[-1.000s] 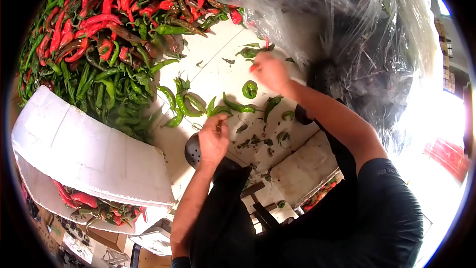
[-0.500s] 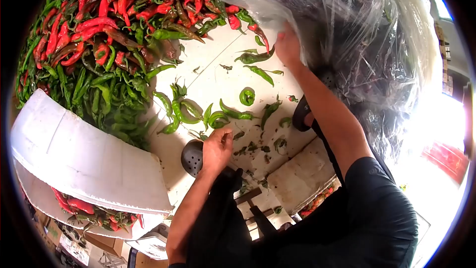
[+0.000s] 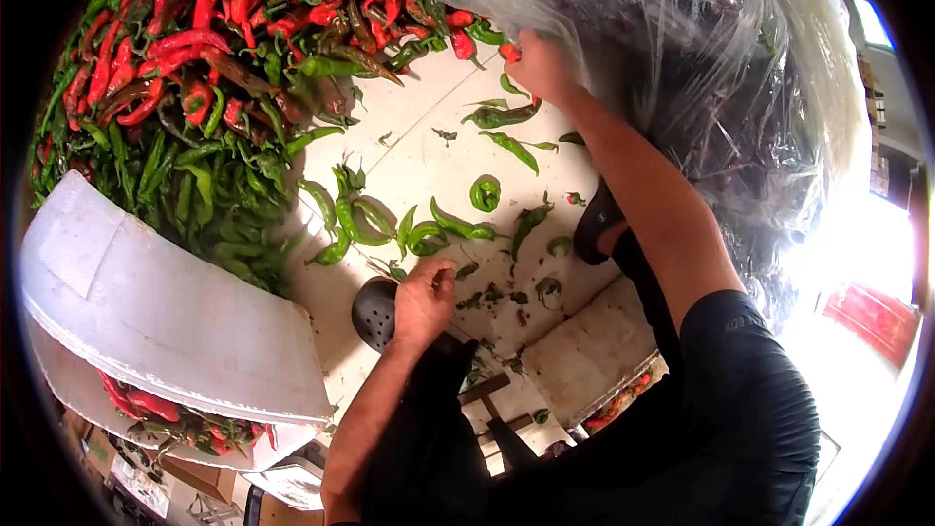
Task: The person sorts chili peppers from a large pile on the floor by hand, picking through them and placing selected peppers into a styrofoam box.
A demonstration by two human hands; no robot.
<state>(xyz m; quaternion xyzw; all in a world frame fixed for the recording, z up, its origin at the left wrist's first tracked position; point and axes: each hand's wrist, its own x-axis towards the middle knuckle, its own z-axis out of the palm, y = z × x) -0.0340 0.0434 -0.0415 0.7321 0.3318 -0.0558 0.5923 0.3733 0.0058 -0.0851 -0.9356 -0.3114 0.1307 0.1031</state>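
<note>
My right hand [image 3: 542, 68] reaches to the far edge of the pale floor beside the clear plastic sheet, its fingers closed on a red pepper [image 3: 509, 54] that it mostly covers. Near my knee, my left hand [image 3: 425, 302] is curled into a loose fist, and nothing shows in it. Scattered on the floor between my hands are several green peppers, among them a curled one [image 3: 485, 193] and a long one [image 3: 462, 220]. A darker green pepper [image 3: 501, 117] lies just below my right hand.
A big heap of red and green peppers [image 3: 185, 49] fills the left, held by a white foam panel [image 3: 166, 282]. Plastic sheeting [image 3: 721, 68] covers a dark mass at right. My clogs [image 3: 374, 314] stand among leaf scraps. A foam box [image 3: 589, 346] sits below.
My right hand has moved left and slightly up, from beside the plastic sheet onto the red pepper. My left hand has barely shifted.
</note>
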